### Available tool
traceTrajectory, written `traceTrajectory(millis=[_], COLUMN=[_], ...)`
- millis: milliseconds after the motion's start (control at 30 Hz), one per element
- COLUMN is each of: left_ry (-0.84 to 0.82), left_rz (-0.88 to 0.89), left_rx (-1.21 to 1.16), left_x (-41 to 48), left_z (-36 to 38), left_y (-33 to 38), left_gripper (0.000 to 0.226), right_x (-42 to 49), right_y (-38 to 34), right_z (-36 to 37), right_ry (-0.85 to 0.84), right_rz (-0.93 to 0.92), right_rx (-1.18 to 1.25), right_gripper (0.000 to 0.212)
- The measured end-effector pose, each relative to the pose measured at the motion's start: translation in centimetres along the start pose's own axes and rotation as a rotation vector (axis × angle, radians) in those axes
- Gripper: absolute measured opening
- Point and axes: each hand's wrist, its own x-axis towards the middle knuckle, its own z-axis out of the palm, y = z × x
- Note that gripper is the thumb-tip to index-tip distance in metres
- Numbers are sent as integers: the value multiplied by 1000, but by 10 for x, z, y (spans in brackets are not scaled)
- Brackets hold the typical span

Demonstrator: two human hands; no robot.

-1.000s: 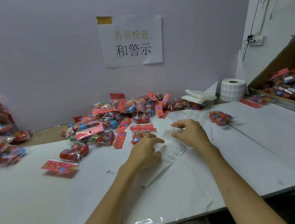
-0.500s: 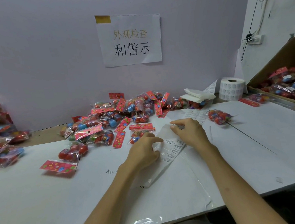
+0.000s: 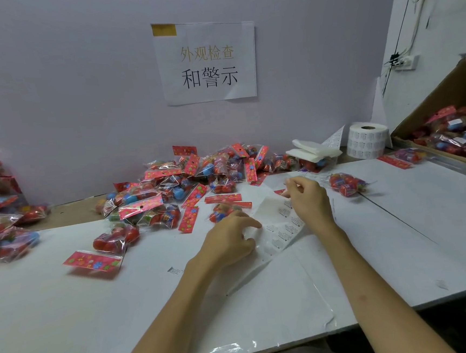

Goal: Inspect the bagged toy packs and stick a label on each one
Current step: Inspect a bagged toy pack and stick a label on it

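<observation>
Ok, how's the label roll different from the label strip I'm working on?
The roll is wound tight and stands on end; the strip is unrolled and lies loosely on the table. The roll sits untouched at the back right; the strip is in front, gripped by the left hand. Both are white backing with rows of small printed labels.

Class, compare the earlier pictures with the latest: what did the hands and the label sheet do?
The right hand, pinching the far end of the label sheet, has lifted it up and away. The left hand still grips the sheet's near part; the toy packs have not moved.
</observation>
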Motion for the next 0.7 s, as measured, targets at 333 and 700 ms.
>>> traceTrajectory(millis=[333, 700], left_ry=[185, 215], left_rz=[-84, -327], left_rx=[-415, -1055], left_x=[1, -2], left_z=[-7, -26], left_y=[16, 24], left_gripper=[23, 24], right_x=[-8, -21], right_y=[-8, -15], right_z=[6, 20], right_ry=[-111, -360], right_rz=[-105, -298], right_rx=[21, 24], right_gripper=[32, 44])
